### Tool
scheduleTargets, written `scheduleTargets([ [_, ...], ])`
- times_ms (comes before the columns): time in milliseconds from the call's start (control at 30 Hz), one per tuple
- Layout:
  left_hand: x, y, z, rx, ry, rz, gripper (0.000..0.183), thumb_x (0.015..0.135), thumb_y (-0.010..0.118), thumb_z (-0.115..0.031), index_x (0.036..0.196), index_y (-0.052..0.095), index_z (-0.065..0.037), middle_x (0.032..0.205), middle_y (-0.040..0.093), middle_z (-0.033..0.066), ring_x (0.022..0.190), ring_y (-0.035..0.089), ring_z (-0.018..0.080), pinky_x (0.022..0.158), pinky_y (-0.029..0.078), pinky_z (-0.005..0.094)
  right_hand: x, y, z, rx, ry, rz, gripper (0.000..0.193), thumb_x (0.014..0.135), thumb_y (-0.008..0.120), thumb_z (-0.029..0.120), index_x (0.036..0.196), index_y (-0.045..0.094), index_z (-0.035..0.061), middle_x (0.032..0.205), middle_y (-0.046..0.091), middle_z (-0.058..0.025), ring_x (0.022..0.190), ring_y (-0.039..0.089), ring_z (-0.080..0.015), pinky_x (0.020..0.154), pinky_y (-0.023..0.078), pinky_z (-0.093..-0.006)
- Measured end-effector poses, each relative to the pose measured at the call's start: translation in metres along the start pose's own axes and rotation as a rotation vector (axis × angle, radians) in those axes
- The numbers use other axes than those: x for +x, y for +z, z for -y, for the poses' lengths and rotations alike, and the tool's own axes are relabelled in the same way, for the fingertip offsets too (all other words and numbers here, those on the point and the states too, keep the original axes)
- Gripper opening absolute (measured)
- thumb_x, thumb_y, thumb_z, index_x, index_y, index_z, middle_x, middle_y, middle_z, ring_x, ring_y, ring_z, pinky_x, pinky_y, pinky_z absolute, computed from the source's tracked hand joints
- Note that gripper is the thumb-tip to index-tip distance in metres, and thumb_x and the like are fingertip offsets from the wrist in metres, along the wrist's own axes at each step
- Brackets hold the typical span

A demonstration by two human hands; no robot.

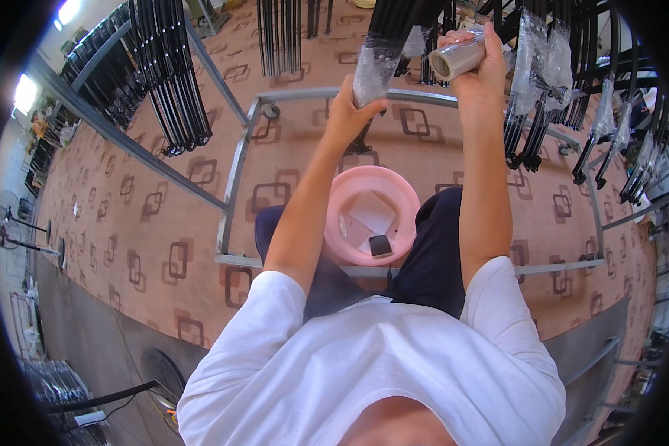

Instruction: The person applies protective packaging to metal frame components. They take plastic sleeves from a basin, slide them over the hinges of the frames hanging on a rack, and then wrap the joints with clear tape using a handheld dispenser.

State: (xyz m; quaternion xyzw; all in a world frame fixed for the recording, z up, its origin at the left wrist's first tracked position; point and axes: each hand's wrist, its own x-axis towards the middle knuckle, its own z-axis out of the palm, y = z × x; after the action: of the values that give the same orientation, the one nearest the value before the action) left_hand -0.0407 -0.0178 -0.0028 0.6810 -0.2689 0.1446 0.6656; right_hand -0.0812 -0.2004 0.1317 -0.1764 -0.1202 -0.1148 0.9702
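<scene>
In front of me hangs a bundle of long black strips [395, 28], its lower end wound in clear plastic film [372, 73]. My left hand [349, 111] is closed around that wrapped end, with the thumb lying across its lower right side. To the right, level with the bundle, my right hand [485, 74] grips a roll of clear stretch film [456, 61], whose open core end faces left. Between the roll and the bundle hangs a loose bit of film [415, 41]. What material the strips are made of cannot be told.
A pink basin [334, 227] between my knees holds white sheets and a small dark block. A grey metal frame on casters [234, 178] surrounds my legs. Bare black bundles [172, 89] hang at left; film-wrapped ones [531, 67] hang close at right. A fan [11, 227] stands far left.
</scene>
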Motion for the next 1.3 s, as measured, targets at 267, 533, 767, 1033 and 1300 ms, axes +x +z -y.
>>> scheduleTargets([
  [267,0.004,0.011,0.006,-0.196,-0.005,0.115,0.054,0.069,0.07,-0.036,0.102,0.044,-0.002,0.088,0.054,0.0085,0.08,0.048,0.0149,0.072,0.04,0.0287,-0.051,0.0,0.01,-0.091,0.027,0.059,0.021,0.08,0.059,0.023,0.078,0.045,0.0068,0.063,0.044,-0.0047,0.061,0.042,-0.017,0.058,0.037,-0.0299],
  [533,0.014,0.008,0.015,-0.024,-0.067,0.033,0.048,0.067,0.073,-0.02,0.099,0.043,-0.002,0.085,0.057,0.014,0.08,0.053,0.02,0.073,0.042,0.0327,-0.127,0.089,0.12,-0.057,-0.369,0.688,0.021,0.077,0.059,0.024,0.085,0.047,0.0086,0.07,0.045,-0.002,0.064,0.043,-0.013,0.062,0.037,-0.0281],
  [767,0.005,0.003,0.003,0.147,0.102,-0.022,0.043,0.075,0.063,-0.033,0.098,0.043,-0.003,0.079,0.057,0.0156,0.071,0.054,0.0259,0.066,0.043,0.0326,-0.128,0.021,0.037,-0.471,0.02,0.232,0.026,0.078,0.058,0.018,0.095,0.043,0.005,0.065,0.043,-0.004,0.062,0.043,-0.0128,0.058,0.037,-0.0265],
  [1033,0.008,0.009,0.009,0.153,0.058,-0.034,0.045,0.072,0.068,-0.025,0.101,0.04,-0.003,0.083,0.056,0.0172,0.077,0.054,0.0285,0.07,0.042,0.0339,-0.135,-0.042,-0.003,-0.529,0.119,-0.092,0.02,0.079,0.059,0.022,0.086,0.049,0.006,0.064,0.047,-0.0059,0.059,0.045,-0.0158,0.056,0.038,-0.0279],
  [1300,0.023,0.001,0.041,0.182,0.214,0.038,0.062,0.061,0.072,-0.004,0.112,0.036,-0.002,0.091,0.055,0.01,0.088,0.051,0.0204,0.08,0.041,0.0306,-0.153,-0.077,-0.006,-0.509,0.17,-0.306,0.019,0.076,0.061,0.015,0.087,0.05,0.006,0.065,0.05,-0.005,0.056,0.05,-0.0149,0.051,0.044,-0.0284],
])
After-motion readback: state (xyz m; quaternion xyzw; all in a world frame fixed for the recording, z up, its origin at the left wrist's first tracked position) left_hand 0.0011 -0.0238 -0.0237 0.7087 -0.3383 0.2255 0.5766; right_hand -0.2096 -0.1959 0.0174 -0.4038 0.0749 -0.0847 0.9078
